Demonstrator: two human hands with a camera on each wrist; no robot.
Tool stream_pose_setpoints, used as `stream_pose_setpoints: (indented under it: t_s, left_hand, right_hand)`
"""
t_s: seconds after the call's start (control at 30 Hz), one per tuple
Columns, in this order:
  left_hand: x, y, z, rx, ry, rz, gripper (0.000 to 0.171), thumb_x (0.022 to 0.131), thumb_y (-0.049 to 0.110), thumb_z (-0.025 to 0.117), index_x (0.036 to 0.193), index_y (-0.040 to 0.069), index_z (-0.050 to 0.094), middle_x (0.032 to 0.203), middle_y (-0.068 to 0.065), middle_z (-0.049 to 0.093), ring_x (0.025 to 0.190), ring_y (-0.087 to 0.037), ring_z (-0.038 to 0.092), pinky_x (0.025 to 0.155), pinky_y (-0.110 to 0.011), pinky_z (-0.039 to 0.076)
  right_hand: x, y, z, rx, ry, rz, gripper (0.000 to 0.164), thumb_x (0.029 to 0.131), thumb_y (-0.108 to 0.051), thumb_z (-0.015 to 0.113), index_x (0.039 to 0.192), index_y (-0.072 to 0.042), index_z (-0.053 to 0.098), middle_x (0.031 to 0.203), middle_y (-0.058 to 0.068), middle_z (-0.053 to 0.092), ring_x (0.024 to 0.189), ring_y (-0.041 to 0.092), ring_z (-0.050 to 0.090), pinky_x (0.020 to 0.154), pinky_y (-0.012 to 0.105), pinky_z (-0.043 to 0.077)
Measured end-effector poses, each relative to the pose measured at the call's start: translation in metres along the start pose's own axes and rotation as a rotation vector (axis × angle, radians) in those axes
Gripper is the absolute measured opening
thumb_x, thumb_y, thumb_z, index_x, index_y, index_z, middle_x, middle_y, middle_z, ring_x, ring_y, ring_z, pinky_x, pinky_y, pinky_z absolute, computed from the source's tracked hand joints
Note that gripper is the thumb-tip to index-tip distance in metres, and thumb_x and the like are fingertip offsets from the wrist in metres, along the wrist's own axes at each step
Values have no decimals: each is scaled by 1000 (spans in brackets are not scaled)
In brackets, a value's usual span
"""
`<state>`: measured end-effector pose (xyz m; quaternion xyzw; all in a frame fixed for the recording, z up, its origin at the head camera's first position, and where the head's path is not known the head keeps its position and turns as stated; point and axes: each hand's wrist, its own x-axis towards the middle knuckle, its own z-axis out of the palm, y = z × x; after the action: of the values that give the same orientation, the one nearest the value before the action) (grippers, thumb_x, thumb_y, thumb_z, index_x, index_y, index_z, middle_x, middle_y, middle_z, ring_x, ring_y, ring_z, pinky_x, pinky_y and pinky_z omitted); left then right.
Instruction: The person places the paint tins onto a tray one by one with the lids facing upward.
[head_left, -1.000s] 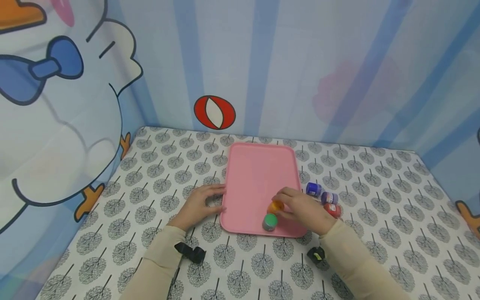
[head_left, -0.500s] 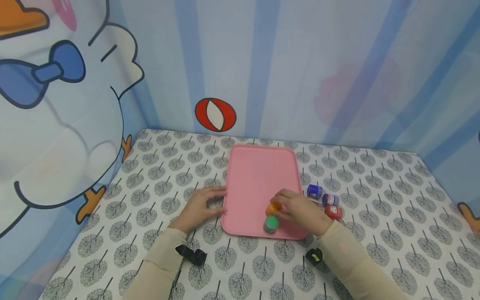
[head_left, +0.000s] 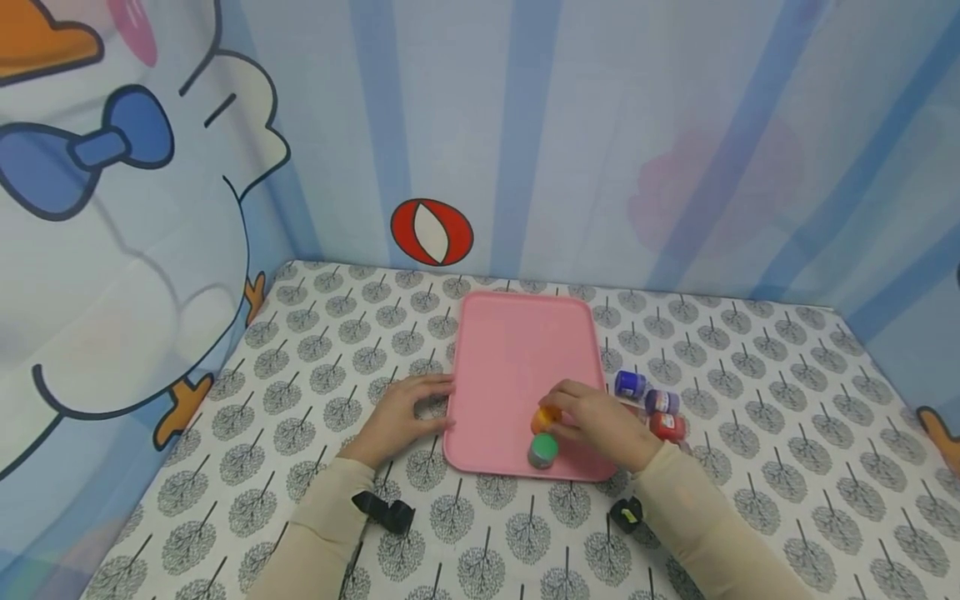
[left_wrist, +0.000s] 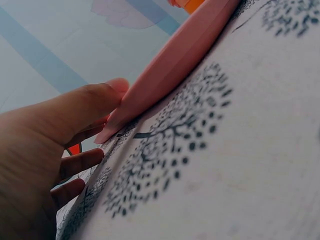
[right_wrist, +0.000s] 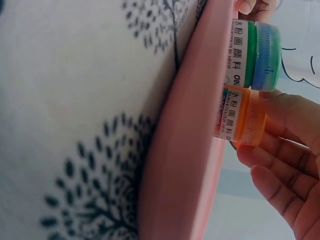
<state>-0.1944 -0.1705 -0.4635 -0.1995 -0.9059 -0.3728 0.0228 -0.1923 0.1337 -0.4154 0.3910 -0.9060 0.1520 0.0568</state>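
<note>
On the pink tray (head_left: 517,350) stand two small paint jars side by side. My right hand (head_left: 600,421) pinches the orange paint jar (head_left: 543,419) by its lid, thumb on one side and fingers on the other. The right wrist view shows this orange jar (right_wrist: 235,115) upright, close beside the green-lidded paint jar (right_wrist: 252,55). Nearest the front edge is that green jar (head_left: 543,451). My left hand (head_left: 397,423) is at the tray's left edge with fingers extended. In the left wrist view its thumb touches the tray rim (left_wrist: 165,65).
Right of the tray lie a blue paint jar (head_left: 630,384), a purple one (head_left: 662,402) and a red one (head_left: 667,426), partly beside my right wrist. A tree-patterned cloth (head_left: 360,358) covers the table. A printed curtain (head_left: 570,142) hangs behind it.
The orange jar in my right hand has shifted slightly left, close behind the green jar. My left hand stays at the tray edge. The head view has tilted up a little.
</note>
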Motion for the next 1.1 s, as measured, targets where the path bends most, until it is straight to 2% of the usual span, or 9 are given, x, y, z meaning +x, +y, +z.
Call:
stream_pose_setpoints:
  t_s: [0.57,0.83,1.1]
  left_hand:
    - [-1,-5,3,7,7,22,54,78,29,78,127,13,62,142,-2,54,134,-28,47,116,-53,31]
    - [-1,-3,2,1,13,19,54,78,29,78,127,14,62,143,-1,53,135,-28,46,116,-54,30]
    - [0,-3,3,8,18,28,53,78,28,78,126,14,63,142,-2,54,134,-29,47,115,-54,31]
  right_hand:
    - [-1,3,3,0,-31,37,25,87,-23,69,107,-8,69,107,3,67,102,18,64,91,32,56]
    - [0,3,1,-24,-9,2,25,85,-22,71,105,-7,69,103,3,67,97,17,65,88,30,57]
    - [-1,4,-2,-13,-9,21,27,86,-26,70,106,-8,69,104,3,68,97,17,66,88,30,57]
